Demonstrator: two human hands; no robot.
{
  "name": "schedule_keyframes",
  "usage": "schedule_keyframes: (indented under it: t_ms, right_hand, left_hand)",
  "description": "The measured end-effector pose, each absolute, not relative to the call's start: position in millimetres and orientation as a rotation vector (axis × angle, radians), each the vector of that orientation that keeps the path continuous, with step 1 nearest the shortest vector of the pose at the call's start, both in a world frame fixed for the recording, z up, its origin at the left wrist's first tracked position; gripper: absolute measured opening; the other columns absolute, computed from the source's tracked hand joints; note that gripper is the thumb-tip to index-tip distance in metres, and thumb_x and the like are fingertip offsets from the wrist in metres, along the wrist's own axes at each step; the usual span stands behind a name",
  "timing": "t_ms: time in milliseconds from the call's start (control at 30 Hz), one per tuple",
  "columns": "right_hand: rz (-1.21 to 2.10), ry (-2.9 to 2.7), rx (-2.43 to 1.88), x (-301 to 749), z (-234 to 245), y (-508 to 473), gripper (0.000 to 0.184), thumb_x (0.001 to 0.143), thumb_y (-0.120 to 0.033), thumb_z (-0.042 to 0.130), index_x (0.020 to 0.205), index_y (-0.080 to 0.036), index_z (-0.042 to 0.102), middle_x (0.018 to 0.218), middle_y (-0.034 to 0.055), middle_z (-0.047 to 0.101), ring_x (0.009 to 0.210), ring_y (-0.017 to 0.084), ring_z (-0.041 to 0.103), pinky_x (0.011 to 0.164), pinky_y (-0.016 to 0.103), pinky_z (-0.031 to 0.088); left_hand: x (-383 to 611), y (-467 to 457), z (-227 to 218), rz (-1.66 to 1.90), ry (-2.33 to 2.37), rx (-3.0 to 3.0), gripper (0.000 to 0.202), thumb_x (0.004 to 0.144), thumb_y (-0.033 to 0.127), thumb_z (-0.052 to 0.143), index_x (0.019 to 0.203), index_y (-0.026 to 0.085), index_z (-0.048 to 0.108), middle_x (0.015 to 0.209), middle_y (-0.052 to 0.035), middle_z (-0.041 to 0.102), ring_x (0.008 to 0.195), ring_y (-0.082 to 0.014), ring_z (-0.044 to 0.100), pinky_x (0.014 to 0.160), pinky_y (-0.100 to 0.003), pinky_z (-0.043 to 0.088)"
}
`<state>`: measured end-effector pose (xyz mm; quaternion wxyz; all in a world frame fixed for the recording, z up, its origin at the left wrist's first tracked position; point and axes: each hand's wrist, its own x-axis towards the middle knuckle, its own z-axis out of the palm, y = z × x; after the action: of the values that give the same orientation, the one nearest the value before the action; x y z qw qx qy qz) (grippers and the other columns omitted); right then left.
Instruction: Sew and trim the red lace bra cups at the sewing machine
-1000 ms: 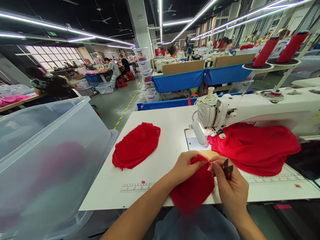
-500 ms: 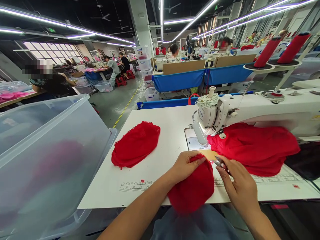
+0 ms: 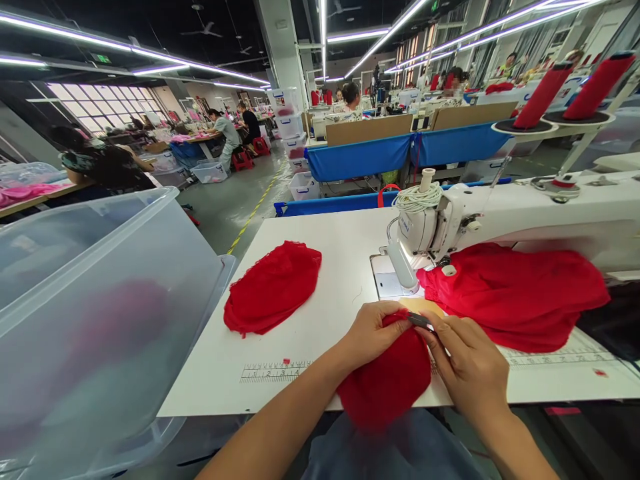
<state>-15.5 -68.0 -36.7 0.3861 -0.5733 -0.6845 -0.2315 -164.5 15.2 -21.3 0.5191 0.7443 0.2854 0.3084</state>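
Observation:
My left hand (image 3: 376, 333) pinches the top edge of a red piece of fabric (image 3: 387, 380), which hangs over the table's front edge onto my lap. In my right hand (image 3: 467, 360) is a pair of small dark thread snips (image 3: 420, 321), gripped with the blades pressed together. Their tip meets the fabric edge beside my left thumb. Behind my hands stands a white sewing machine (image 3: 500, 212), with a larger red cloth (image 3: 520, 293) bunched beneath its arm. Another red fabric piece (image 3: 275, 287) lies flat to the left on the white table (image 3: 200, 390).
A large translucent plastic bin (image 3: 100, 280) stands left of the table. Two red thread cones (image 3: 543, 97) sit on a stand above the machine. A printed ruler (image 3: 270, 372) runs along the table front. Other people work at machines farther back.
My right hand has moved left and brought the thread snips to the fabric edge at my left fingers. Their blades were apart and are now together.

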Motion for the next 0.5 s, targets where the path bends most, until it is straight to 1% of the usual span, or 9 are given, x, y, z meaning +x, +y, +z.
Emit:
schedule_keyframes:
  t_ms: [133,233,300,367,433,500]
  right_hand:
    - [-0.485,-1.716,-1.455,-15.7,-39.6,-67.6,0.021,0.095,-0.027,0.052,0.105,-0.020,0.069,0.072,0.0033,0.067,0.065,0.017,0.058,0.062,0.029,0.042]
    - [-0.342,-1.616,-1.406,-13.0,-42.2,-68.3,0.019,0.095,-0.025,0.052,0.105,-0.022,0.067,0.083,0.0039,0.071,0.075,0.017,0.064,0.068,0.029,0.047]
    - [-0.279,-1.566,-1.380,-10.9,-43.1,-68.9,0.019,0.094,-0.025,0.053,0.107,-0.022,0.067,0.088,0.0041,0.071,0.079,0.018,0.065,0.070,0.029,0.049]
    - [-0.277,-1.595,-1.391,-9.8,-43.3,-69.5,0.021,0.094,-0.027,0.053,0.109,-0.021,0.066,0.083,0.0040,0.070,0.075,0.018,0.064,0.068,0.029,0.048]
    - [-0.348,-1.669,-1.427,-10.3,-42.8,-70.1,0.023,0.094,-0.029,0.053,0.110,-0.020,0.067,0.075,0.0035,0.067,0.070,0.018,0.060,0.064,0.030,0.045]
    - [-0.441,-1.720,-1.463,-11.8,-42.0,-70.7,0.023,0.095,-0.028,0.052,0.110,-0.019,0.067,0.071,0.0035,0.065,0.069,0.018,0.058,0.063,0.030,0.042]
  left_hand:
    - [-164.4,15.4,-21.1,0.750,0.686,1.816,0.034,0.089,0.042,0.055,0.073,0.014,0.065,0.072,-0.0029,0.063,0.072,-0.0158,0.055,0.070,-0.026,0.043]
    - [-164.2,15.0,-20.9,0.745,0.696,1.794,0.040,0.089,0.048,0.053,0.069,0.014,0.063,0.068,-0.0020,0.060,0.069,-0.0147,0.052,0.068,-0.025,0.042]
    - [-164.0,14.9,-21.2,0.744,0.702,1.776,0.042,0.088,0.049,0.053,0.067,0.014,0.061,0.066,-0.0013,0.057,0.067,-0.0140,0.050,0.066,-0.025,0.040]
    - [-163.8,15.0,-21.8,0.757,0.698,1.770,0.041,0.088,0.048,0.054,0.066,0.014,0.060,0.065,-0.0008,0.056,0.066,-0.0135,0.048,0.065,-0.025,0.039]
    - [-163.6,15.2,-22.6,0.771,0.694,1.775,0.038,0.088,0.044,0.054,0.066,0.014,0.060,0.065,-0.0008,0.056,0.066,-0.0134,0.048,0.065,-0.025,0.039]
    - [-163.4,15.4,-22.9,0.774,0.693,1.784,0.034,0.088,0.040,0.055,0.067,0.013,0.060,0.066,-0.0012,0.058,0.067,-0.0135,0.049,0.066,-0.025,0.040]
